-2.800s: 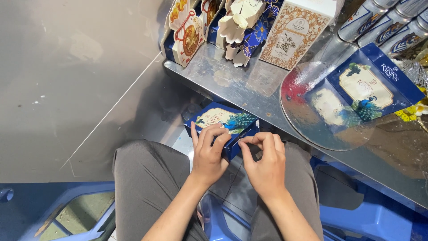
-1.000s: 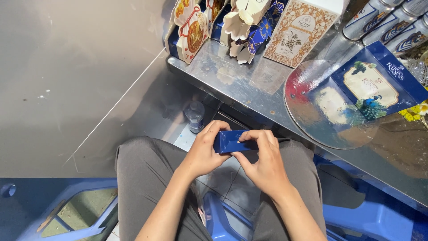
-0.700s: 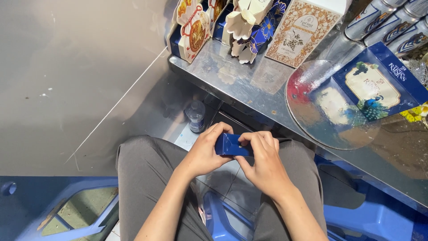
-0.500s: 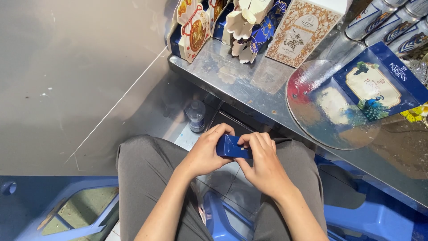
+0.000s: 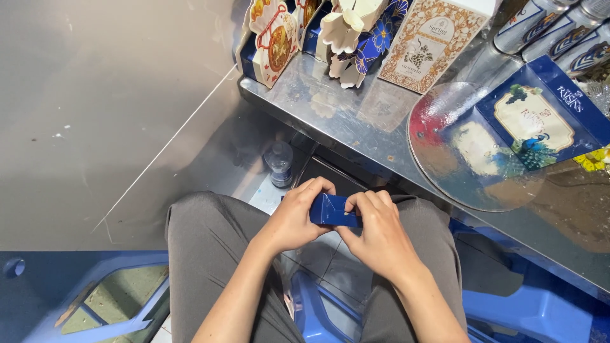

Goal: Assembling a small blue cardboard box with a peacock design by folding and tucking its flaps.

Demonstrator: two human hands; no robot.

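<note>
- Lower left of frame: a blue plastic stool (image 5: 95, 298) is being shown beside grey-trousered legs (image 5: 210, 254).
- Centre: a small clear bottle (image 5: 279, 164) is standing on the floor below the metal shelf (image 5: 356, 127).
- Centre: the left hand (image 5: 293, 219) is being curled shut around the left end of a small blue box (image 5: 329, 211), held above the lap.
- Right of centre: the right hand (image 5: 380, 234) is being closed on the box's right end, thumb pressed on a flap.
- Folding judged nearly done: box body is formed; end flap apparently left to tuck.
- Upper right: a flat blue carton (image 5: 540, 108) is lying by a glass plate (image 5: 438, 127).
</note>
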